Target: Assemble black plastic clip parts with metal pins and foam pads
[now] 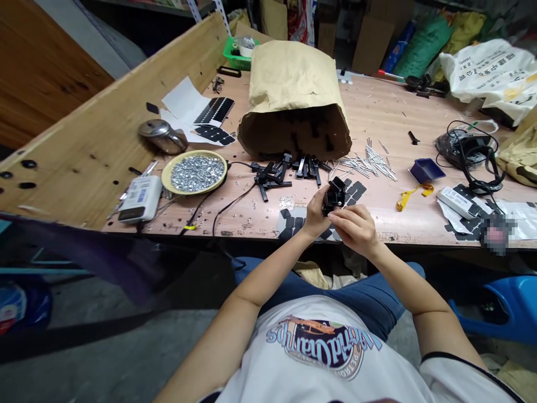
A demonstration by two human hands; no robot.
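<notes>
My left hand (pixel 316 215) is closed around a black plastic bracket-like part (pixel 335 194), held just above the table's front edge. My right hand (pixel 356 226) is pinched with its fingertips against the lower side of that part; whatever lies between them is too small to make out. Below the hands lies a sheet of black adhesive pads (pixel 287 224). Just beyond, several black plastic pieces (pixel 272 176) spill from the mouth of a large brown paper bag (pixel 293 73). Thin metal rods (pixel 371 163) are scattered to the right, and small metal bits (pixel 286 201) lie to the left.
A yellow dish (pixel 166 178) of small metal pieces stands left, beside a white box-shaped device (pixel 140 198) with cables. A metal pot (pixel 161 136) is behind it. On the right are a dark blue tray (pixel 427 169), yellow ribbon (pixel 413 196) and a black headset (pixel 482 162).
</notes>
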